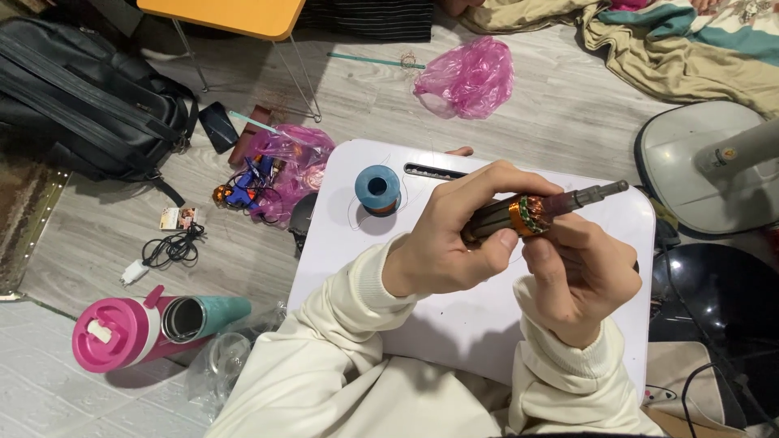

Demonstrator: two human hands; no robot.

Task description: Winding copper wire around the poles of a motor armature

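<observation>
My left hand (462,231) grips the dark ribbed body of a small motor rotor (531,213), which has an orange copper-wound collar and a grey metal shaft pointing right. My right hand (580,272) holds the same rotor from below, thumb and fingers pinching beside the orange collar. Both hands hover over a white lap table (454,324). A blue spool of wire (378,189) stands upright on the table to the left of my left hand, apart from it.
A pink and teal flask (154,326) lies on the floor at lower left. A black bag (81,97), a cable (166,251) and pink plastic bags (466,77) lie beyond. A fan base (706,166) stands at right, and an orange folding table (227,16) at the top.
</observation>
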